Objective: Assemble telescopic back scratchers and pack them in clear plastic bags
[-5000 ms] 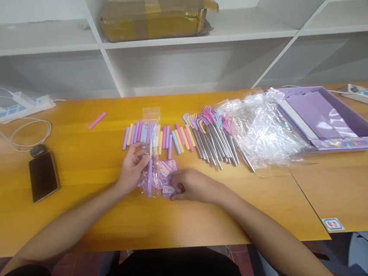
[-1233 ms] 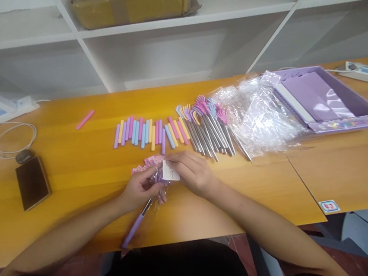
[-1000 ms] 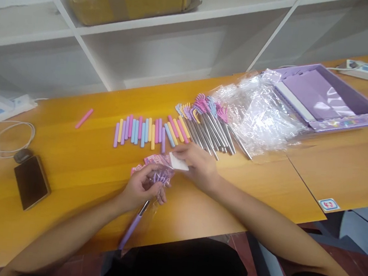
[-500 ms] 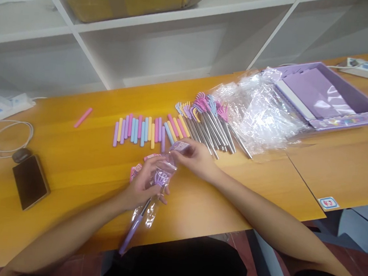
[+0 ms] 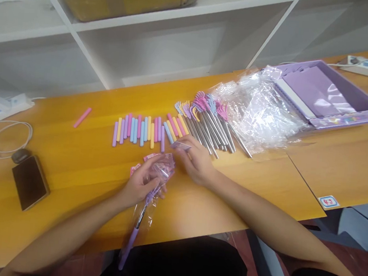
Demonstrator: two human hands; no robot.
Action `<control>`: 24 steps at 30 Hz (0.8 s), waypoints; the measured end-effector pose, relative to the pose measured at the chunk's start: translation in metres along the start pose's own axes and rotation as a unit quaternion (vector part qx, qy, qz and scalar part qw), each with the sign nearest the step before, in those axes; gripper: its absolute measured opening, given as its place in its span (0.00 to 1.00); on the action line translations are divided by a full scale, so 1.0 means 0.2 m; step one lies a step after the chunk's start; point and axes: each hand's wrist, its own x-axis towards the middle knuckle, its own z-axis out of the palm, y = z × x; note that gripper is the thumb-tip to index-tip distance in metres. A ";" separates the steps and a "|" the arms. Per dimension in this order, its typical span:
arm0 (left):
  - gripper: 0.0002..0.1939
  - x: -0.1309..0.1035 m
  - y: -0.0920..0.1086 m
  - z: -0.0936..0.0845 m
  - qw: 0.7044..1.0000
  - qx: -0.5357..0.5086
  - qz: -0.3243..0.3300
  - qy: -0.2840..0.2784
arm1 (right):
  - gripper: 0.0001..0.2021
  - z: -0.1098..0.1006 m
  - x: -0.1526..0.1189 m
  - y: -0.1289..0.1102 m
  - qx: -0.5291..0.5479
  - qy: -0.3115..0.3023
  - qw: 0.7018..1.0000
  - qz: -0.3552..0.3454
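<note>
1 purple-handled metal back scratcher (image 5: 135, 234) hangs over the orange wooden table (image 5: 222, 211) edge in a clear plastic bag (image 5: 164, 171) gripped by the left hand (image 5: 140, 186), right hand (image 5: 198, 161) pinching 1 small purplish card (image 5: 182, 146) beyond, print unreadable tbh.

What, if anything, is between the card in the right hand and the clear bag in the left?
Nothing visible: the card in the right hand sits just beyond the upper end of the clear bag, which the left hand holds.
</note>
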 end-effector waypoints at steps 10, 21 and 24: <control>0.33 0.01 -0.01 -0.01 0.992 -0.055 0.115 0.000 | 0.13 -0.04 -0.01 0.00 -0.026 -0.086 0.990 -0.106; 0.29 0.02 0.02 -0.01 0.982 -0.142 0.114 0.044 | 0.25 -0.01 -0.04 0.01 -0.103 -0.137 0.978 -0.120; 0.30 0.02 0.04 -0.01 0.979 -0.166 0.101 0.059 | 0.32 0.01 -0.05 0.03 -0.158 -0.130 0.969 -0.139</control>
